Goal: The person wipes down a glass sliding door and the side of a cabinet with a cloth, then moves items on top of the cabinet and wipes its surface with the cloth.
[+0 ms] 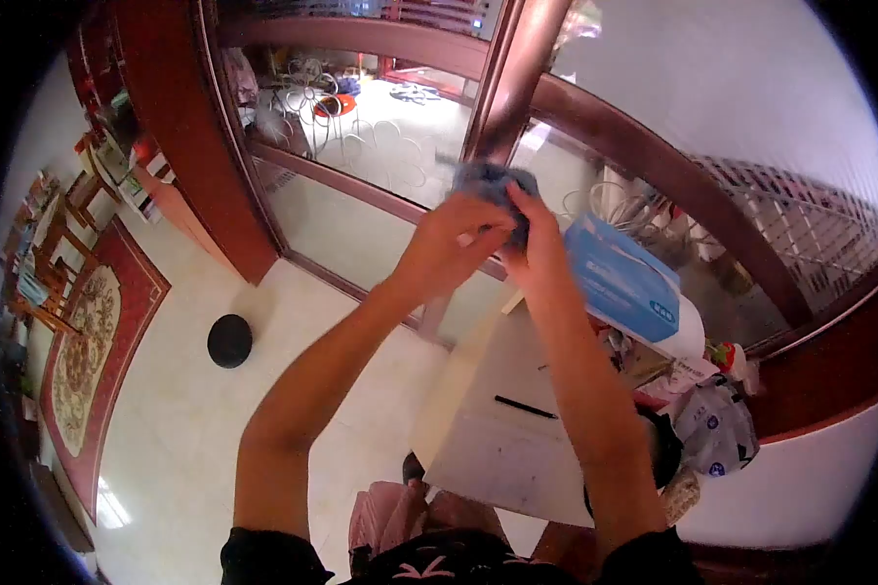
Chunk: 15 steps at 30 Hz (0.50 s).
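Observation:
A bunched, dark grey-blue cloth point(488, 177) is held up in front of the wooden frame of the glass doors. Its exact shape is blurred. My right hand point(535, 232) grips it from the right, thumb laid along its near side. From the left, my left hand point(449, 239) has its fingers bent and pressed to the cloth's lower part, close to the right hand. Some fingertips are hidden in the folds. Just right of my right hand lies a blue cardboard box point(619, 278) with white lettering.
Below my forearms stands a pale tabletop point(488, 444) with a black pen point(525, 407) on it. Plastic bags point(717, 429) and clutter crowd its right side. A round black object point(229, 341) is on the tiled floor. A patterned rug point(93, 361) lies far left.

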Motion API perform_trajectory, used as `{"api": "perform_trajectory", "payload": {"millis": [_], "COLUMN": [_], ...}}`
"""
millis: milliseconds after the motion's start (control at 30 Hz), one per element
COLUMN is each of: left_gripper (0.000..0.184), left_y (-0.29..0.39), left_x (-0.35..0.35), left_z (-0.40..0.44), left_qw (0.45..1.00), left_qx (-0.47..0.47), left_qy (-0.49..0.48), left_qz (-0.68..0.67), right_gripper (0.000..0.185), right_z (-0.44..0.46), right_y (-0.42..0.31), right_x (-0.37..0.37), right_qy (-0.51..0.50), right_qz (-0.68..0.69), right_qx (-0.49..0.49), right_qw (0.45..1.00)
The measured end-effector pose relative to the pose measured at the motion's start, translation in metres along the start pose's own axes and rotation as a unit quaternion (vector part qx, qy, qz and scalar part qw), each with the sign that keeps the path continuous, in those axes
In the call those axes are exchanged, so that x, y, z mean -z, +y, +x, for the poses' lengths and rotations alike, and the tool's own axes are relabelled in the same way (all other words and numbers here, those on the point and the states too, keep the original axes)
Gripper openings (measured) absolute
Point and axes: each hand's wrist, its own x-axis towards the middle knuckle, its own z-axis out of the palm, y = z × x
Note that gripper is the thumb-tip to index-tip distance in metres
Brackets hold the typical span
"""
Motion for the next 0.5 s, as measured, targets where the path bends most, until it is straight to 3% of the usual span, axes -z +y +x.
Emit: {"api": "perform_trajectory", "payload": {"millis": [33,133,233,267,367,400,500], "left_gripper": [0.018,0.033,0.056,0.073,0.059,0.044,0.027], "left_y": [0.010,-0.014,0.008,0.004,0.054,0.059,0.065], "left_x": [0.003,0.011,0.007,0.001,-0.012,-0.014,-0.004], "left_z": [-0.017,-0.071,-0.110,-0.128,-0.141,-0.150,-0.174], "left_qw": [0.989,0.927,0.833,0.795,0.750,0.765,0.867], "left_qx": [0.122,0.292,0.441,0.438,0.405,0.402,0.381], "left_qy": [0.004,0.116,0.083,0.032,-0.046,-0.041,-0.061], "left_qz": [-0.088,-0.204,-0.323,-0.418,-0.521,-0.501,-0.314], "right_gripper": [0.033,0.036,0.035,0.036,0.037,0.039,0.039], "right_z": [-0.014,-0.055,-0.094,-0.114,-0.157,-0.169,-0.199], "right_y": [0.002,0.010,0.025,0.026,0.035,0.035,0.028], "right_x": [0.007,0.024,0.027,0.022,0.018,0.018,0.022], "right_qy": [0.009,-0.027,-0.036,-0.016,-0.039,-0.031,-0.036], "right_qz": [0.006,0.061,0.082,0.046,0.045,0.044,0.017], "right_qx": [0.001,-0.040,-0.097,-0.116,-0.139,-0.150,-0.149], "right_qw": [1.000,0.997,0.991,0.992,0.988,0.987,0.988]}}
